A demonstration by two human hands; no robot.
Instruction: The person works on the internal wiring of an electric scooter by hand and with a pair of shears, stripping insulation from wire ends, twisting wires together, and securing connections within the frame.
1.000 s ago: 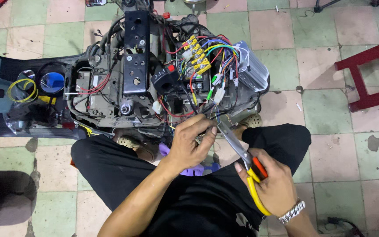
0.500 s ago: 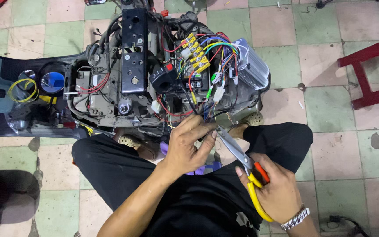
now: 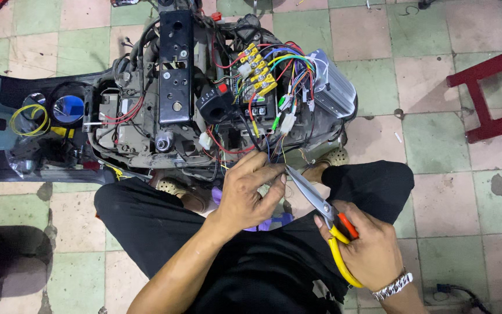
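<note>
The scissors (image 3: 315,197) have bright, smooth metal blades and glossy yellow-and-orange plastic grips. The wires (image 3: 274,87) wear shiny coloured plastic. The floor tiles (image 3: 437,192) look matt and worn.

A: Where is the opened scooter body (image 3: 175,104)?
B: On the floor (image 3: 431,192), ahead of the knees.
A: And the hands?
B: Left hand (image 3: 251,189) at the wires (image 3: 271,152) below the connector block (image 3: 260,72); right hand (image 3: 367,247), with scissors (image 3: 321,206), right of it. Stool (image 3: 489,93) far right.

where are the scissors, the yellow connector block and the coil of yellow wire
scissors (image 3: 312,195), head view, on the metal blades near the pivot
yellow connector block (image 3: 258,72), head view, middle of the row of yellow terminals
coil of yellow wire (image 3: 29,119), head view, on the loop's lower edge
</note>
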